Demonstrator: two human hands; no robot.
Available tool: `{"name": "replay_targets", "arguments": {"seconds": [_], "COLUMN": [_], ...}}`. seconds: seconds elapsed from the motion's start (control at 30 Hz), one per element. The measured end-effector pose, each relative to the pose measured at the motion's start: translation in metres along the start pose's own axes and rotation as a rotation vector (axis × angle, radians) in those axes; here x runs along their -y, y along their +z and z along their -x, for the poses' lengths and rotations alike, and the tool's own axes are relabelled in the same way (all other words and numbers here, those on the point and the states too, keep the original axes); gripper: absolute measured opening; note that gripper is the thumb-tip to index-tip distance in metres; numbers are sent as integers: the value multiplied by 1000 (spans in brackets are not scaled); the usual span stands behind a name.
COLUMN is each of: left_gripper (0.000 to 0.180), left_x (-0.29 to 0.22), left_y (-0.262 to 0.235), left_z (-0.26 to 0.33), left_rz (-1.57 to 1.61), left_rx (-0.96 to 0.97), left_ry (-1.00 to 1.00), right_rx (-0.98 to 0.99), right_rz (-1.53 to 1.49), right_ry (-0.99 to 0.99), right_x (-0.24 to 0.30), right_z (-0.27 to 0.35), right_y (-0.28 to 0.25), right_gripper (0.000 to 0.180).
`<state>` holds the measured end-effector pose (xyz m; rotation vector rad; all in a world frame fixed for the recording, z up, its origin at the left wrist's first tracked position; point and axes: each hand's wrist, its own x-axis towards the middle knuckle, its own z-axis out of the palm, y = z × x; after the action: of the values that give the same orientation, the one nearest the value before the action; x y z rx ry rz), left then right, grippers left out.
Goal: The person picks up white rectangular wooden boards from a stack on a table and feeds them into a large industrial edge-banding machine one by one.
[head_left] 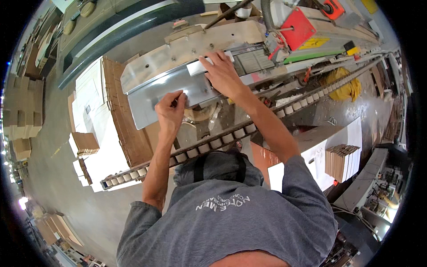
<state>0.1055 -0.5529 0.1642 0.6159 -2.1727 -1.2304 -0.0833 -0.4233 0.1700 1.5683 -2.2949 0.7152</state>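
Observation:
A shiny metal plate (155, 98) lies in front of me on the machine, below a wooden guard board (178, 55) with bolts in it. My right hand (222, 76) is over a small flat white piece (195, 69) at the plate's right part, fingers across it and thumb by its near edge. My left hand (171, 109) hovers at the near edge of the plate, its fingertips drawn together; whatever they pinch, if anything, is too small to make out. Right of the white piece is a slatted metal bed (253, 60).
A roller rail (215, 143) runs diagonally between me and the machine. Stacked cardboard (126, 115) with white faces stands at left, another small stack (340, 160) at lower right. A red plate (298, 29) and a yellow bag (344, 84) are at right.

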Motion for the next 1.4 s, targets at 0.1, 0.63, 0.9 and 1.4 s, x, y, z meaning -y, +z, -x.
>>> {"name": "replay_targets", "arguments": {"seconds": [0.1,0.63,0.9,1.4], "left_gripper": [20,18,15,14], "left_x": [9,18,-1,-32], "left_y": [-2,41,71,177], "left_z": [-14,-72,-78,-102], "left_rz": [-93,-338,-318,-314], "left_rx": [-7,37,94,117], "left_ry": [-33,299,384,557], "right_rx": [-108,-347,-406,-521], "right_rz": [-37,-656,-622,-316], "right_ry": [159,786,811,678], "right_x": [22,50,29,-60], "right_z": [17,26,28,53], "right_y": [-2,32,24,-7], "right_gripper": [37,47,49,44]}}
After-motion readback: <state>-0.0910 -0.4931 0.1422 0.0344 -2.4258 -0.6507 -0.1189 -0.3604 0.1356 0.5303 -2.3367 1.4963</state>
